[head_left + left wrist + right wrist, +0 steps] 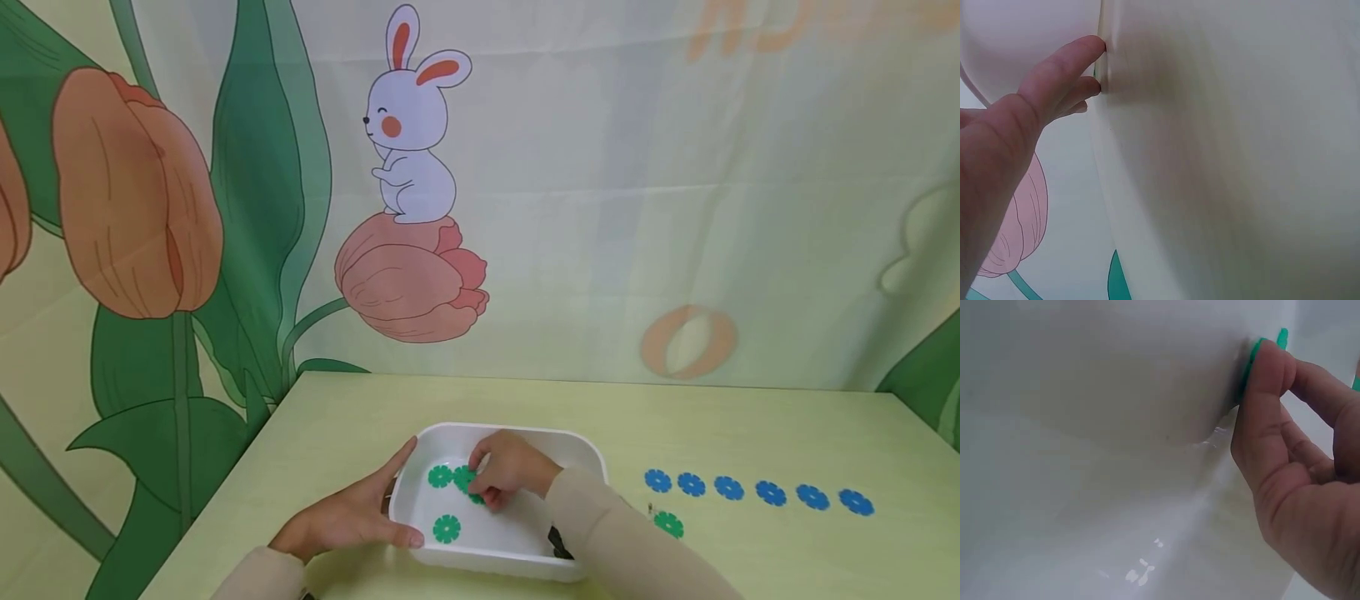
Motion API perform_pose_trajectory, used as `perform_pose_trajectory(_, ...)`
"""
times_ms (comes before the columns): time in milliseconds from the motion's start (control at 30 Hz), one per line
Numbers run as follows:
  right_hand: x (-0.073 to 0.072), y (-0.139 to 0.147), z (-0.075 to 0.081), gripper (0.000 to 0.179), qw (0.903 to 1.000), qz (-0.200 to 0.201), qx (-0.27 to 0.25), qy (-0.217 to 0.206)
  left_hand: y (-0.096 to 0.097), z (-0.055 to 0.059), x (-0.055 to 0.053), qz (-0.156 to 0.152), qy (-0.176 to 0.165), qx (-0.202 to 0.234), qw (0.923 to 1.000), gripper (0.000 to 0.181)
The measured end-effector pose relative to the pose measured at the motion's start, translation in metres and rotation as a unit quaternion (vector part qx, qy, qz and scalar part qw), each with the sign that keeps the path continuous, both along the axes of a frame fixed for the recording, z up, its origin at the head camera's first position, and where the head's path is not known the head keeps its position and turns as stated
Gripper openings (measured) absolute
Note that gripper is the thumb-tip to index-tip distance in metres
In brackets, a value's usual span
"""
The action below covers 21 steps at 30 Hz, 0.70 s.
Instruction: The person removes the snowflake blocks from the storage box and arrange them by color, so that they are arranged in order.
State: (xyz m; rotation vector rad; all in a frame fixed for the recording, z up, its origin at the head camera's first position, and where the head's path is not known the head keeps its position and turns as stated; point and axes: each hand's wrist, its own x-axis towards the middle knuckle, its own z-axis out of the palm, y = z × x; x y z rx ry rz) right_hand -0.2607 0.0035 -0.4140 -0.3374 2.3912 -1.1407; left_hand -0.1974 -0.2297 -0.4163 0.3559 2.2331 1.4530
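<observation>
A white plastic tray (495, 554) stands on the table with several green snowflake discs in it. My left hand (352, 517) holds the tray's left end, thumb at the near corner and fingers along the outer side. Inside the tray, my right hand (510, 467) reaches down, and its thumb and fingertips pinch a green snowflake disc (1250, 365), mostly hidden by the fingers. Close to these fingers lies another green disc (462, 477), with one more disc (440, 476) to its left. A separate green disc (446, 529) lies nearer the tray's front wall.
Right of the tray, several blue snowflake discs (729, 488) form a spaced row on the pale table (750, 433). One green disc (669, 524) lies in front of the row's left end. A printed curtain (585, 208) hangs behind the table. The right forearm crosses the tray's right side.
</observation>
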Motion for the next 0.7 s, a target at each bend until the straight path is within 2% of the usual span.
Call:
perform_pose_trajectory(167,0.002,-0.004,0.000,0.018,0.9992,0.006,0.023,0.033,0.000,0.001,0.000,0.002,-0.003,0.000,1.0000,0.118)
perform_pose_trajectory(433,0.003,-0.002,0.005,0.024,0.9974,0.018,0.055,0.044,0.000,0.000,0.000,0.004,-0.002,-0.005,1.0000,0.118)
perform_pose_trajectory(533,0.003,0.003,0.009,0.022,0.9977,0.022,0.055,0.033,0.001,0.000,0.000,0.005,-0.001,-0.008,1.0000,0.118)
perform_pose_trajectory(700,0.002,0.011,0.018,0.017,0.9996,0.022,-0.004,-0.015,0.001,0.001,0.000,0.010,-0.001,-0.018,0.9998,0.117)
